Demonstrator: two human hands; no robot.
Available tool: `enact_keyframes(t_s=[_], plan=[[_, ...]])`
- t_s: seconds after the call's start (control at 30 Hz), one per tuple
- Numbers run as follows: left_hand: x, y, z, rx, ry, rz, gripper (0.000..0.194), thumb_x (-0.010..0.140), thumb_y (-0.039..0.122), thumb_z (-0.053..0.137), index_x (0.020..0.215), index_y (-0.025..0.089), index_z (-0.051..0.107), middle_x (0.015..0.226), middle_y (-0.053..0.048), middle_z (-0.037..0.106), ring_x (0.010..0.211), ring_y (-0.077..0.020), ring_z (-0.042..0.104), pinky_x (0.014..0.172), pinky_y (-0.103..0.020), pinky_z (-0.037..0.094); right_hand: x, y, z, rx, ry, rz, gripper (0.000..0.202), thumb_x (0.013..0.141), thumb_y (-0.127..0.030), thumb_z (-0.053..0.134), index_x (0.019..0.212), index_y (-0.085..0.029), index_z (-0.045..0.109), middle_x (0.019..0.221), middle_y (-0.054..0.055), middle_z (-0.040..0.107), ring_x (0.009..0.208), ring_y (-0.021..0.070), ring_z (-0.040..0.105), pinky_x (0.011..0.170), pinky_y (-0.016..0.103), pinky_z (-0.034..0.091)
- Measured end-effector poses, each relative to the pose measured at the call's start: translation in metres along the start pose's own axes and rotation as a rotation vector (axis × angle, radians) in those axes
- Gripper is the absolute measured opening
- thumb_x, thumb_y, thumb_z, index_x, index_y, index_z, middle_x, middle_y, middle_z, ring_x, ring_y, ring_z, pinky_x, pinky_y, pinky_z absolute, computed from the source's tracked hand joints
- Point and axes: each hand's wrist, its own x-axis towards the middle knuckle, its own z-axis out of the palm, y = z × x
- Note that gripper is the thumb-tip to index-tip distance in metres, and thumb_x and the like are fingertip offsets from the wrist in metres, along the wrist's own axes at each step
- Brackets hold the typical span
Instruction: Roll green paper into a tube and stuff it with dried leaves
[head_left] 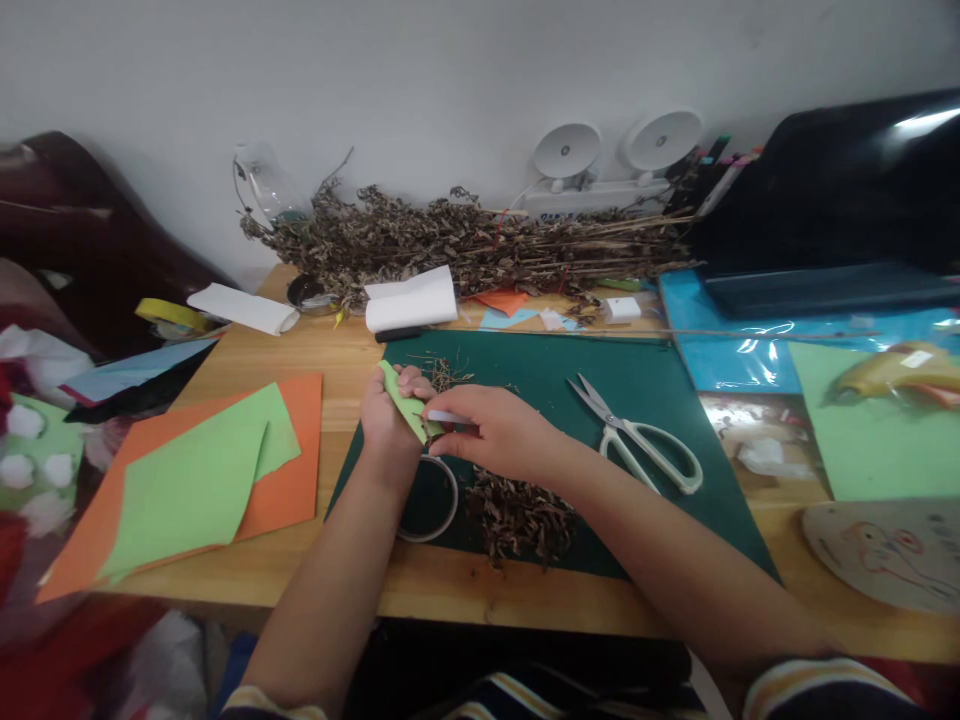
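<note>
My left hand (pixel 391 425) is closed round a small folded piece of green paper (pixel 405 400) above the dark green mat. At the paper's lower end my right hand (pixel 480 425) pinches a short whitish strip (pixel 450 416). Bits of dry brown plant show at that end, partly hidden by the fingers. Below the hands lie a roll of clear tape (pixel 452 500) and a pile of crumbled dry leaves (pixel 521 520). White-handled scissors (pixel 637 435) lie partly open to the right. Thin dry stems (pixel 446 372) are scattered behind my hands.
Green sheets (pixel 187 480) rest on orange paper (pixel 300 480) at the left. Bundled dried plants (pixel 450 235) line the wall, with white paper (pixel 412 300) before them. A blue packet (pixel 735 350), a yellow glue gun (pixel 892 375) and a drawn-on board (pixel 885 550) lie right.
</note>
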Motion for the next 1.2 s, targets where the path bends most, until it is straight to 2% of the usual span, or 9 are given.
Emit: enact_keyframes(t_s=[0.17,0.27,0.47,0.63,0.77,0.97,1.1,1.2], plan=[[-0.002,-0.003,0.002,0.032,0.001,0.000,0.032,0.087,0.032,0.024,0.061,0.018,0.034,0.043,0.008,0.028,0.031,-0.0035,0.031,0.035,-0.012,0.029,-0.001,-0.004,0.000,0.131,-0.025,0.087,0.021,0.069,-0.020,0.062,0.088,-0.016,0.055,0.082,0.000,0.061,0.065,0.0089,0.052,0.057,0.019,0.038],[-0.005,-0.004,0.005,0.048,-0.001,-0.004,0.033,0.088,0.033,0.022,0.061,0.018,0.034,0.043,0.008,0.028,0.030,-0.0037,0.031,0.034,-0.013,0.028,-0.002,-0.004,-0.001,0.169,-0.044,0.124,0.024,0.068,-0.019,0.063,0.090,-0.016,0.055,0.081,0.000,0.061,0.062,0.0077,0.050,0.055,0.019,0.038],[-0.002,-0.004,0.004,0.075,0.012,-0.006,0.035,0.087,0.035,0.021,0.059,0.019,0.033,0.042,0.008,0.028,0.029,-0.0050,0.030,0.033,-0.015,0.027,-0.004,-0.005,-0.009,0.177,-0.022,-0.001,0.038,0.064,-0.024,0.068,0.098,-0.016,0.055,0.091,0.003,0.060,0.067,0.0089,0.049,0.058,0.021,0.039],[0.001,-0.004,0.002,0.061,0.026,0.008,0.033,0.087,0.034,0.024,0.060,0.018,0.034,0.043,0.007,0.027,0.029,-0.0045,0.029,0.033,-0.015,0.028,-0.005,-0.012,-0.013,0.161,0.035,-0.064,0.025,0.068,-0.025,0.064,0.092,-0.019,0.057,0.081,0.001,0.060,0.063,0.0090,0.050,0.052,0.019,0.037],[-0.001,-0.003,0.004,0.034,0.024,0.001,0.033,0.087,0.032,0.023,0.061,0.018,0.036,0.045,0.007,0.030,0.030,-0.0036,0.030,0.032,-0.013,0.028,-0.005,-0.016,-0.012,0.075,0.106,-0.101,0.005,0.074,-0.022,0.056,0.075,-0.018,0.058,0.069,0.000,0.058,0.063,0.0098,0.050,0.056,0.020,0.038],[0.003,-0.002,-0.004,-0.007,-0.021,0.009,0.033,0.087,0.034,0.024,0.062,0.018,0.038,0.045,0.006,0.032,0.031,-0.0038,0.033,0.034,-0.014,0.033,-0.007,-0.020,-0.012,0.077,0.114,-0.072,0.006,0.074,-0.019,0.051,0.068,-0.017,0.052,0.061,-0.003,0.050,0.055,0.0076,0.043,0.051,0.019,0.036],[0.009,0.000,-0.010,-0.014,-0.042,0.013,0.032,0.087,0.035,0.025,0.063,0.018,0.037,0.045,0.006,0.033,0.032,-0.0040,0.034,0.035,-0.014,0.032,-0.011,-0.024,-0.015,0.266,0.228,-0.065,0.003,0.073,-0.016,0.050,0.070,-0.018,0.050,0.063,-0.004,0.048,0.050,0.0054,0.040,0.046,0.018,0.034],[0.006,0.001,-0.006,-0.020,-0.041,-0.001,0.033,0.088,0.035,0.024,0.064,0.017,0.038,0.045,0.006,0.034,0.032,-0.0034,0.034,0.035,-0.014,0.031,-0.015,-0.024,-0.024,0.375,0.388,-0.027,0.003,0.073,-0.019,0.050,0.071,-0.019,0.048,0.064,-0.003,0.049,0.052,0.0068,0.044,0.046,0.020,0.036]])
